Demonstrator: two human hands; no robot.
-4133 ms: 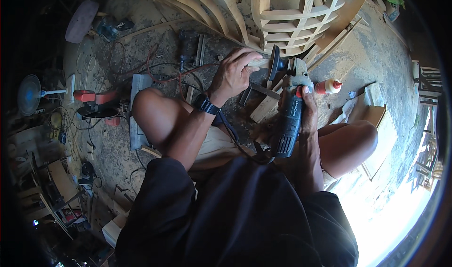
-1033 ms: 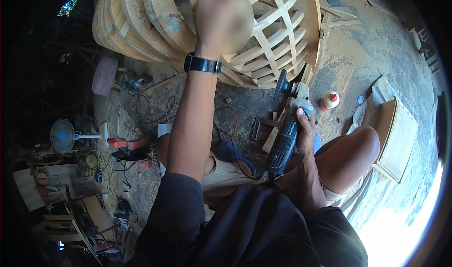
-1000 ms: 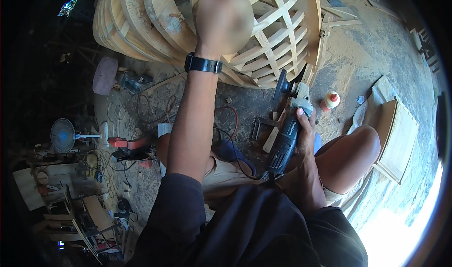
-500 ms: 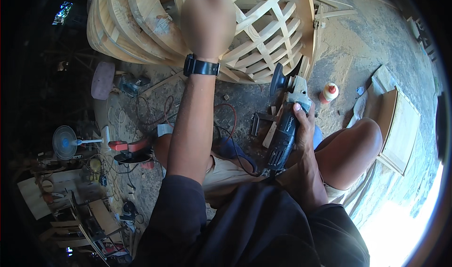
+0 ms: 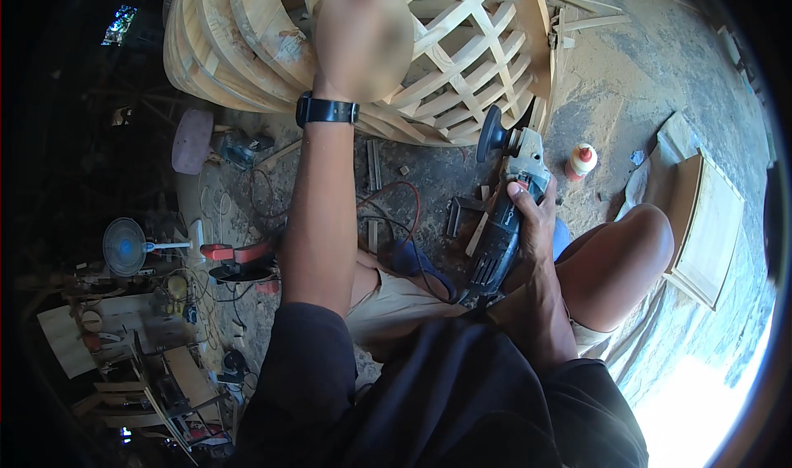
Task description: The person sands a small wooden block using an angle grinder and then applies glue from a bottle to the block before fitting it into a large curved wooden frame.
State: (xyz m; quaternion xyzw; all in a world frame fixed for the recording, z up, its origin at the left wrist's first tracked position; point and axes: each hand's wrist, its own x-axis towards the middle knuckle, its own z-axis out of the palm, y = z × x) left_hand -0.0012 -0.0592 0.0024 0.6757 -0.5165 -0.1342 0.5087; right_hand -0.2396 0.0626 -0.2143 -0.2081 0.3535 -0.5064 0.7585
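My right hand (image 5: 535, 225) is wrapped round the dark body of an angle grinder (image 5: 500, 233). The grinder's round disc (image 5: 492, 133) stands on edge at its upper end, close to the lower rim of a curved wooden lattice frame (image 5: 474, 27). Thick curved ribs make up the frame's left part, crossed slats its right. My left arm, with a black watch (image 5: 328, 110) on the wrist, reaches forward to the frame. The left hand (image 5: 363, 39) is over the slats and ribs; a blur covers it, so its fingers cannot be made out.
A white bottle with a red cap (image 5: 582, 161) stands right of the grinder. Cords and wood offcuts lie on the dusty floor. At left are a fan (image 5: 125, 246) and a red-and-black tool (image 5: 235, 258); a wooden box-like piece (image 5: 708, 229) sits at far right.
My left forearm and wrist have swung a little to the left, baring more floor beside them. The grinder stays in my right hand, almost unmoved.
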